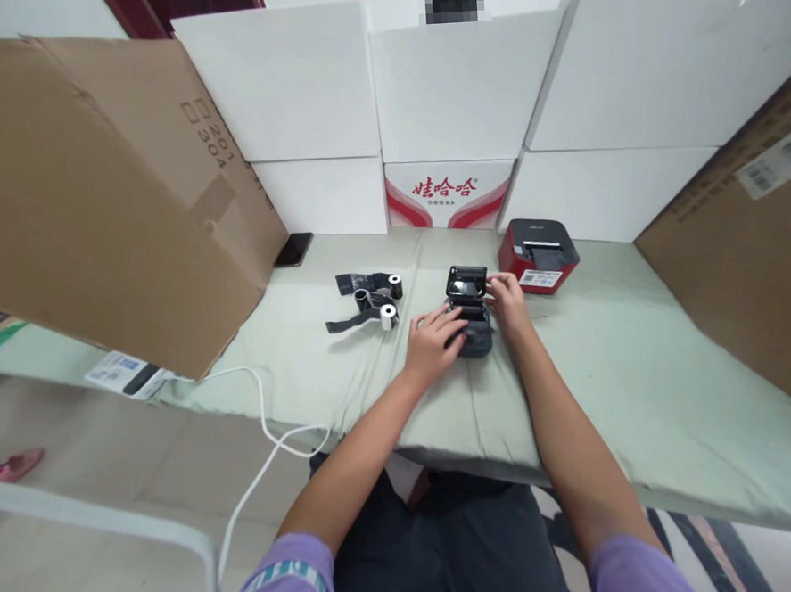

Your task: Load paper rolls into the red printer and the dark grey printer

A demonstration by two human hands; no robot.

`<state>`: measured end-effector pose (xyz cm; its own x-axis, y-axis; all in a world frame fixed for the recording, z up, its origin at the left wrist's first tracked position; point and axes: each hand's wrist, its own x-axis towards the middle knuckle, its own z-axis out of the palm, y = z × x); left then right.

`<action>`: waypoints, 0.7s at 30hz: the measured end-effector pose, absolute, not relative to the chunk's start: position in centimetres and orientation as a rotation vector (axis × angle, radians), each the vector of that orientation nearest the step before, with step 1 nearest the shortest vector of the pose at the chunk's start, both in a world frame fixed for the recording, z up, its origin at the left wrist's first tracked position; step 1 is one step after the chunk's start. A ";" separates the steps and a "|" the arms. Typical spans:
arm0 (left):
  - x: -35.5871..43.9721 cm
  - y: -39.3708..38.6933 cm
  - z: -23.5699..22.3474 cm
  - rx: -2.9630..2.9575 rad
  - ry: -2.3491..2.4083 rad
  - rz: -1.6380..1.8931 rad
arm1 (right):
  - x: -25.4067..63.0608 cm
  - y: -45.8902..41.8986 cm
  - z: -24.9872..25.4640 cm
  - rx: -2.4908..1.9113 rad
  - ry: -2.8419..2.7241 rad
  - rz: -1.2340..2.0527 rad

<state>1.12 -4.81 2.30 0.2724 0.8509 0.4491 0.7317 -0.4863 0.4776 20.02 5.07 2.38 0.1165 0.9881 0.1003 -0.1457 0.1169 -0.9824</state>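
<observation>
A small black portable printer (477, 342) sits on the cloth-covered table with its lid (467, 283) flipped up. My left hand (434, 340) grips its left side, the fingers bent over the open compartment. At the right, my right hand (509, 305) has its fingers against the edge of the lid and body near the hinge. Some dark material lies across the front of the body under my left fingertips; its kind is unclear. To the left lie several small black rolls with loose strips, among them an upper roll (395, 285) and a lower roll (388, 316) with white ends.
A red and black label printer (539, 256) stands behind my right hand. A phone (293, 249) lies by the left cardboard box (114, 188). White boxes (309, 87) wall the back, another cardboard box (753, 220) the right. A white cable (263, 402) hangs over the front edge.
</observation>
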 end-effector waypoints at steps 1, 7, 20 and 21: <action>1.1 -4.8 2.4 2.369 1.472 1.025 | 20.0 5.0 2.4 -1.064 -1.065 1.128; 0.9 -5.1 2.8 2.387 1.471 1.055 | 20.1 4.4 3.0 -1.048 -1.114 1.119; 0.5 -5.5 2.9 2.342 1.507 1.196 | 20.6 4.2 2.7 -1.018 -1.233 1.265; 0.5 -5.4 2.9 2.342 1.478 1.193 | 20.7 4.2 2.6 -1.020 -1.271 1.274</action>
